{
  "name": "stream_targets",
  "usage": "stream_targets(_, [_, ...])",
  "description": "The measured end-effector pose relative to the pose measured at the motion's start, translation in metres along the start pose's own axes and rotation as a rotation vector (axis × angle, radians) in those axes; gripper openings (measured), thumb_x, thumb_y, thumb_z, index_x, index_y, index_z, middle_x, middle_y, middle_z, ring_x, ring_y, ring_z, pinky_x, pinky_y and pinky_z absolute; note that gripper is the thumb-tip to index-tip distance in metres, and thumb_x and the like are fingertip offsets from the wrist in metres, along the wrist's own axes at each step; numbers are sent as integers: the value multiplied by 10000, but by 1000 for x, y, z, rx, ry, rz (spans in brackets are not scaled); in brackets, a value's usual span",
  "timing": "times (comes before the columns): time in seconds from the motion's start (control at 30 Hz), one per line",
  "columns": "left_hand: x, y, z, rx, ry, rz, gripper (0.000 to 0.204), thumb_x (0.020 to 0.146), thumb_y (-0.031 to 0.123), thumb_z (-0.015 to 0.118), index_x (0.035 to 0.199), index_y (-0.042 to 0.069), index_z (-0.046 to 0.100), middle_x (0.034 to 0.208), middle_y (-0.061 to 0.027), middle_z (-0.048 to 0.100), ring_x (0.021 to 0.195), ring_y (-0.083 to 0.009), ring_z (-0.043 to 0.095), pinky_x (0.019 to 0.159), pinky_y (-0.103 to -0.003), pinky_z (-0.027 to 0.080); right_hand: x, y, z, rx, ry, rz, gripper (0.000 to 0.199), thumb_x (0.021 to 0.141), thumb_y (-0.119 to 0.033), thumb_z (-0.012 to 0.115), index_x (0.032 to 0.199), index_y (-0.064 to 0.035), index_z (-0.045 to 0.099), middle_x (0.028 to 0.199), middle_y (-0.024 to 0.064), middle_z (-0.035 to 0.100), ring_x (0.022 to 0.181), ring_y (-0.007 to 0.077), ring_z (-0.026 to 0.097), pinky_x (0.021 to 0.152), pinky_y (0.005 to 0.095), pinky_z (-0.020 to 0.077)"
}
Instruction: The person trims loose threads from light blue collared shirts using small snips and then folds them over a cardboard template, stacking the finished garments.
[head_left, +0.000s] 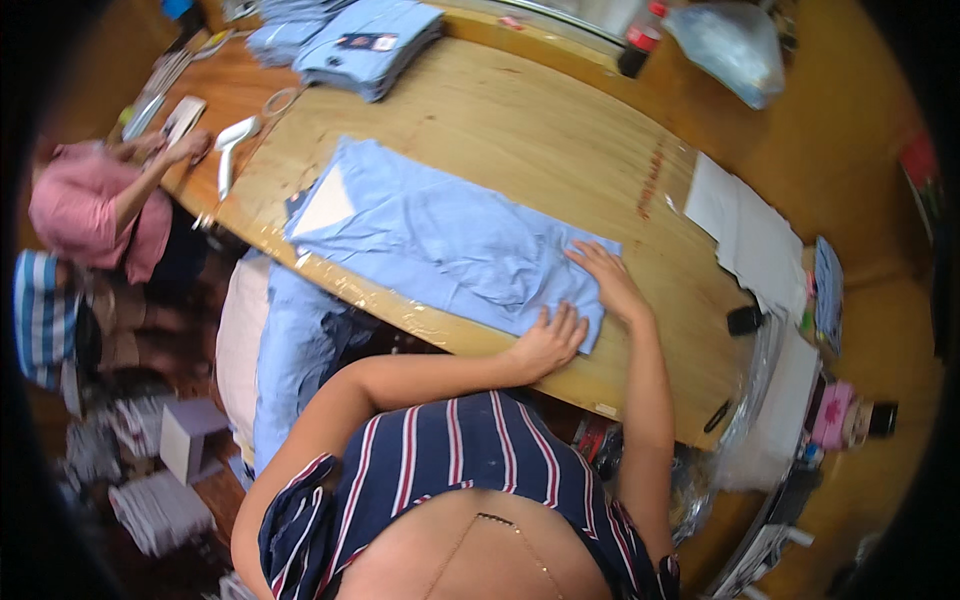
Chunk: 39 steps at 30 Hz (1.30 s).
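Note:
A light blue shirt (pixel 450 245) lies folded lengthwise on the wooden table (pixel 520 130), slanting from upper left to lower right. A white flat sheet (pixel 328 204) shows at its left end. My left hand (pixel 548 343) rests palm down on the shirt's near edge at the right end, fingers spread. Farther back, my right hand (pixel 603 277) lies on the shirt's right end, its fingers stretched over the cloth. The cloth between and left of the hands is wrinkled.
Folded blue shirts (pixel 370 45) are stacked at the far left, near a white handheld device (pixel 232 150). A dark bottle (pixel 641 40) and plastic bag (pixel 730 50) are at the back. White sheets (pixel 750 235) lie right. A person in pink (pixel 105 205) works at left.

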<state>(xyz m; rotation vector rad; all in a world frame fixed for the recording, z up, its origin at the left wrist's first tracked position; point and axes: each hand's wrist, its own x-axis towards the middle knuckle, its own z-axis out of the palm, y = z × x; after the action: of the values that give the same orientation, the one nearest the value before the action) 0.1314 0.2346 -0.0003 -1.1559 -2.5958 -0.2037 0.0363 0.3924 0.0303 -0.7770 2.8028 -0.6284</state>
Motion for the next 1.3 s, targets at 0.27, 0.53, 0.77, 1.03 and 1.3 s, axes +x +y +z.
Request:
stream_targets(0.27, [25, -41, -84, -927, -53, -460, 152, 759, 62, 459, 904, 25, 435, 810, -107, 555, 783, -216, 550, 566, -339, 441, -43, 31, -27, 385, -75, 59, 491, 656, 100, 478, 1103, -97, 530, 1313, 60, 366, 1254, 237, 264, 1009, 409, 201])
stream_targets(0.53, [-59, -69, -126, -1992, 635, -941, 320, 831, 116, 506, 1132, 33, 437, 1062, -56, 503, 973, -130, 459, 856, -274, 367, 40, -51, -81, 1140, 291, -125, 198, 730, -84, 595, 898, 18, 584, 884, 99, 599, 820, 175, 546, 755, 302, 423])
stream_targets(0.77, [-155, -124, -57, -1440, 938, -1513, 427, 868, 178, 484, 1198, -42, 325, 1004, -97, 520, 828, -110, 521, 722, -207, 424, 195, -75, 47, 703, -120, 225, 309, 761, -238, 611, 926, 23, 599, 838, 87, 615, 762, 132, 554, 664, 277, 443])
stream_targets(1.03, [-114, -178, -36, -1239, 633, -1282, 349, 875, 162, 458, 1154, -46, 434, 958, -99, 553, 824, -114, 530, 742, -231, 439, 160, -32, 60, 782, 95, 432, 391, 801, -315, 572, 896, 63, 594, 773, 82, 614, 664, 134, 544, 618, 280, 439])
stream_targets(1.3, [-34, -230, -34, -576, 20, -1070, 327, 765, 280, 586, 937, 1, 596, 839, -188, 613, 808, -299, 591, 719, -354, 449, 95, -3, 60, 634, 385, 525, 326, 818, -308, 531, 877, 8, 582, 713, 101, 615, 638, 179, 570, 584, 337, 431])
